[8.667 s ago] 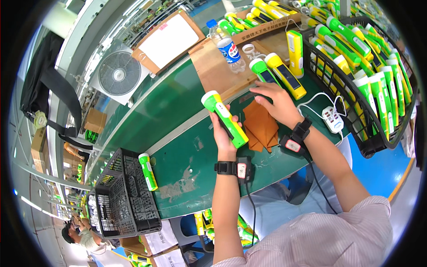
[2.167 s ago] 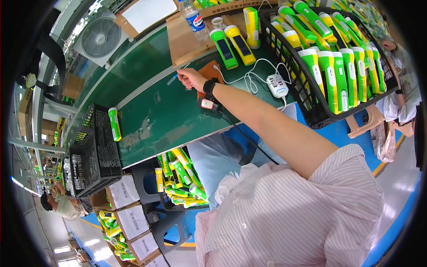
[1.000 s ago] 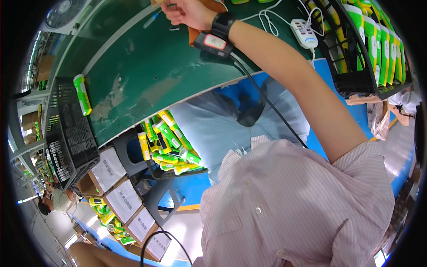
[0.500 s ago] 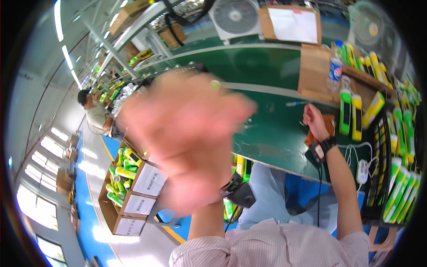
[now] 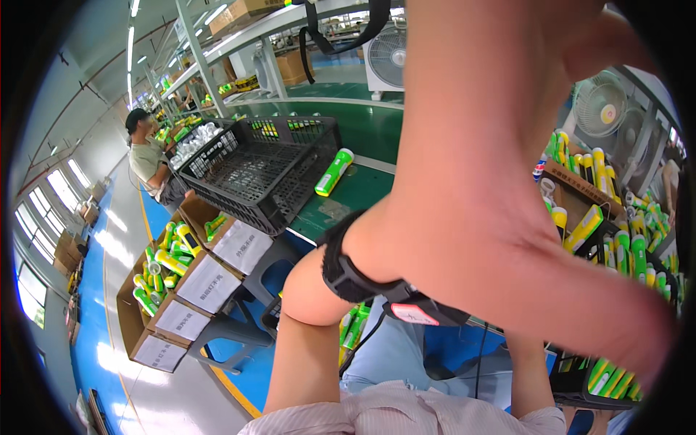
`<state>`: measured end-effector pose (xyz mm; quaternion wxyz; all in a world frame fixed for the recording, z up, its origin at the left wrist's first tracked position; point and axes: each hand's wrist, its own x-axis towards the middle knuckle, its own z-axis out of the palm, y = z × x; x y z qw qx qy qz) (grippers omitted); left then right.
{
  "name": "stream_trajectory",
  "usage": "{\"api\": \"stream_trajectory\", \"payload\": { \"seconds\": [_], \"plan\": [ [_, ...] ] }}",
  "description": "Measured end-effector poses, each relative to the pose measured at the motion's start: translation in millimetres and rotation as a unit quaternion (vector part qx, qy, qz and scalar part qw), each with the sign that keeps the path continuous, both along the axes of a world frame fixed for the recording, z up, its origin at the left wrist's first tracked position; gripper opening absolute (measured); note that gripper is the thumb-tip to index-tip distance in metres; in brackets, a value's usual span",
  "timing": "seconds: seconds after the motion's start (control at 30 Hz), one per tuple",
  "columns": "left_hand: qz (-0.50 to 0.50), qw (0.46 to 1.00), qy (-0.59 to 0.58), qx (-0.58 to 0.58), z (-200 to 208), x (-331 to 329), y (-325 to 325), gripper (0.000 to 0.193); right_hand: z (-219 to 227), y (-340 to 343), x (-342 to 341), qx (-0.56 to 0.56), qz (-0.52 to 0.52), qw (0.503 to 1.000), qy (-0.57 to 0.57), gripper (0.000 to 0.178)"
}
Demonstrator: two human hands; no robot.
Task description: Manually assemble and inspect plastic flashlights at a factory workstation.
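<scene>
My left hand (image 5: 500,196) fills the upper right of the head view, very close to the camera. Its thumb stretches away from the other fingers, and the fingertips run out of the picture or blur. I see nothing held in it. Around that wrist goes a black strap (image 5: 346,264) with a small dark device. My right forearm (image 5: 529,373) rises from the lower edge, but its hand is hidden behind my left one. A green and yellow flashlight (image 5: 335,172) lies on the green table (image 5: 326,210), left of my left hand.
A black plastic crate (image 5: 272,199) stands on the table's left part. Cardboard boxes (image 5: 210,283) of flashlights sit beside the table. More flashlights (image 5: 616,377) fill a crate at the right. Fans (image 5: 602,105) stand behind. A person (image 5: 148,156) works at the far left.
My left hand has swung right and closer to the camera, uncovering the black crate and the flashlight. My right hand, seen earlier over the table, is now covered. The view has shifted.
</scene>
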<state>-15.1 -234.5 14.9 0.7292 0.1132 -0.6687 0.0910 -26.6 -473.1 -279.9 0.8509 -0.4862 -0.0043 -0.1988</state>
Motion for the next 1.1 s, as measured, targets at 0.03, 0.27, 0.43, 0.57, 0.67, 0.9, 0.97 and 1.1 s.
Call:
{"api": "stream_trajectory", "payload": {
  "seconds": [0.03,0.27,0.43,0.57,0.67,0.9,0.97,1.1],
  "plan": [
    [0.007,1.000,0.009,-0.003,-13.9,-9.6,5.6,0.067,-0.4,8.5,9.4,-0.013,0.021,1.000,-0.011,0.025],
    [-0.021,0.991,0.031,-0.130,-17.6,-30.7,-10.0,0.069,-7.1,23.0,4.4,0.035,-0.009,0.999,0.015,0.028],
    [-0.069,0.980,0.019,-0.186,-18.6,-45.2,-23.1,0.070,-9.8,18.1,-10.2,0.009,0.000,1.000,-0.005,0.029],
    [-0.121,0.978,0.043,-0.165,-26.8,-45.5,-38.9,0.071,10.1,16.6,-8.4,0.000,-0.027,1.000,-0.010,0.029],
    [-0.146,0.975,0.060,-0.157,-15.0,-40.6,-66.1,0.072,4.6,-2.6,-9.2,0.031,0.013,0.999,-0.026,0.032],
    [-0.170,0.976,0.082,-0.105,-12.0,-41.2,-81.4,0.074,-4.7,-4.3,-10.5,-0.014,-0.175,0.984,0.003,0.035],
    [-0.137,0.959,0.198,0.148,-61.1,-7.3,-106.1,0.057,-19.8,-24.0,0.1,0.029,-0.042,0.998,-0.034,0.044],
    [-0.017,0.848,0.292,0.441,-210.4,62.9,-170.8,0.024,-9.3,-2.5,3.7,0.104,-0.072,0.990,-0.059,0.051]
  ]
}}
